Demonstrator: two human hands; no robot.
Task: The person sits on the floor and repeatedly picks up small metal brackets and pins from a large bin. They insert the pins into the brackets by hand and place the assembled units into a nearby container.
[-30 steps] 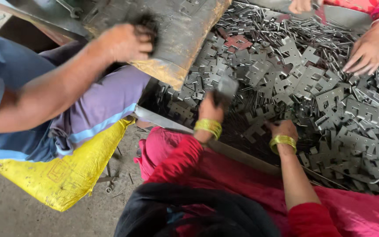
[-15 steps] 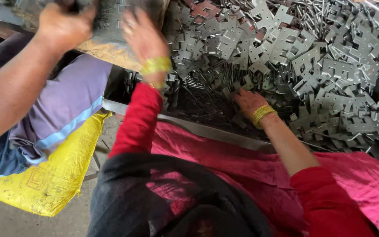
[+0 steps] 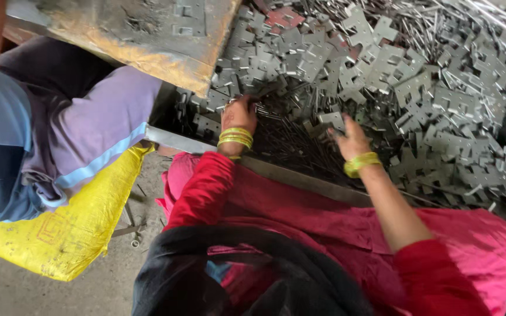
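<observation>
Item: our left hand (image 3: 238,117), fingers curled into a heap of thin metal pins (image 3: 291,140); grasp hidden, we cannot tell. Our right hand (image 3: 349,137), fingers spread, presses the same pins, beside flat stamped plates (image 3: 417,88).

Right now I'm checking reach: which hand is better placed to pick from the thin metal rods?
Probably the left hand: its fingers already rest at the edge of the rods. The right hand lies nearer the flat metal plates.
</observation>
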